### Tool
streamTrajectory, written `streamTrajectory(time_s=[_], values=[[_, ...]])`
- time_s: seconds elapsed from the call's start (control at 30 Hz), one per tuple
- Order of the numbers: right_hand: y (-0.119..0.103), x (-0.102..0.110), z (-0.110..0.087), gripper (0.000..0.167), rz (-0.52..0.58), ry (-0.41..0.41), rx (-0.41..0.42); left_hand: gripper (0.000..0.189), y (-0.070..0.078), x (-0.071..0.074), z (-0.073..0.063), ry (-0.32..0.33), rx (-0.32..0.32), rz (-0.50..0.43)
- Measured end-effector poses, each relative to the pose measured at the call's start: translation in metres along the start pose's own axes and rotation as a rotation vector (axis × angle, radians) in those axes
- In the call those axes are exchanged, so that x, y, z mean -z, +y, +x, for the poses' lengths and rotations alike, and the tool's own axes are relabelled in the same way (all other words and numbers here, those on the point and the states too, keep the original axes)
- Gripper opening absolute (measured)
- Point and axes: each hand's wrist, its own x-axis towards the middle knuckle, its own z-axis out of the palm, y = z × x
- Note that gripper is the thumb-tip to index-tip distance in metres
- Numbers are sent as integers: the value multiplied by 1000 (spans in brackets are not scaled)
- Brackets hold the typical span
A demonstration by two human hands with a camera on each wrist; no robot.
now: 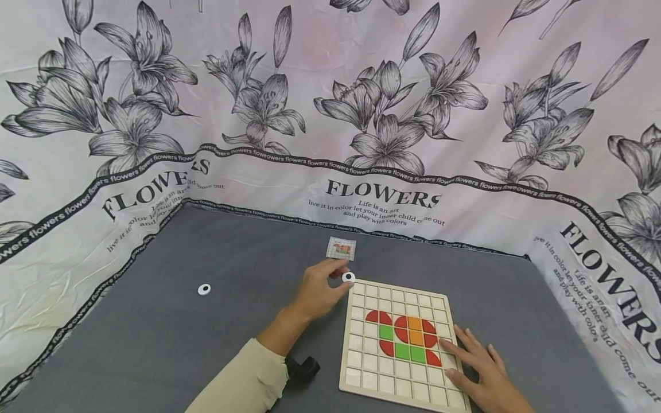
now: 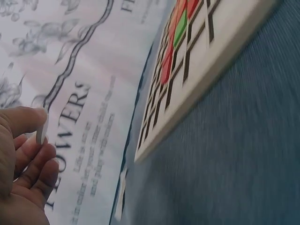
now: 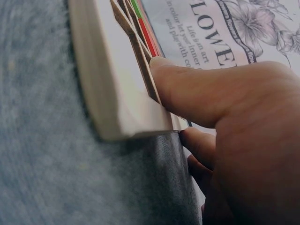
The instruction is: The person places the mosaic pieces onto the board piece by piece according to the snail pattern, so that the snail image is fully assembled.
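My left hand (image 1: 316, 291) pinches a small white disc with a black dot (image 1: 348, 277), like a toy eye, between thumb and fingertips. It hovers near the far left corner of a wooden grid board (image 1: 369, 380); in the left wrist view the disc (image 2: 43, 127) appears edge-on. Red, green and orange tiles (image 1: 402, 350) lie in the middle squares of the board. My right hand (image 1: 480, 367) rests at the board's right edge, fingers mostly straight and spread. In the right wrist view its thumb (image 3: 187, 86) lies on top of the rim.
A second white disc with a black dot (image 1: 204, 289) lies on the grey cloth (image 1: 155, 338) at left. Beyond the board lies a small picture card (image 1: 341, 249) with a coloured grid pattern. Flower-printed fabric (image 1: 382, 195) walls the back and sides. A black strap (image 1: 303, 370) hangs by the left sleeve.
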Motion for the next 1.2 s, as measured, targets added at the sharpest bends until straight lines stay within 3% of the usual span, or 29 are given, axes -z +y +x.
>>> streamTrajectory(time_s=[0.37, 0.6, 0.87, 1.2], values=[[-1, 0, 0, 46, 11, -23, -45, 40, 13, -40, 9, -164, 79, -64], [-1, 0, -1, 46, 13, -12, -35, 38, 14, -61, 12, -207, 104, -69], [-1, 1, -2, 46, 27, -12, -29, 32, 9, -79, 10, -283, 202, -80], [-1, 0, -4, 47, 10, 14, 10, 35, -1, -93, 4, -338, 190, 120]])
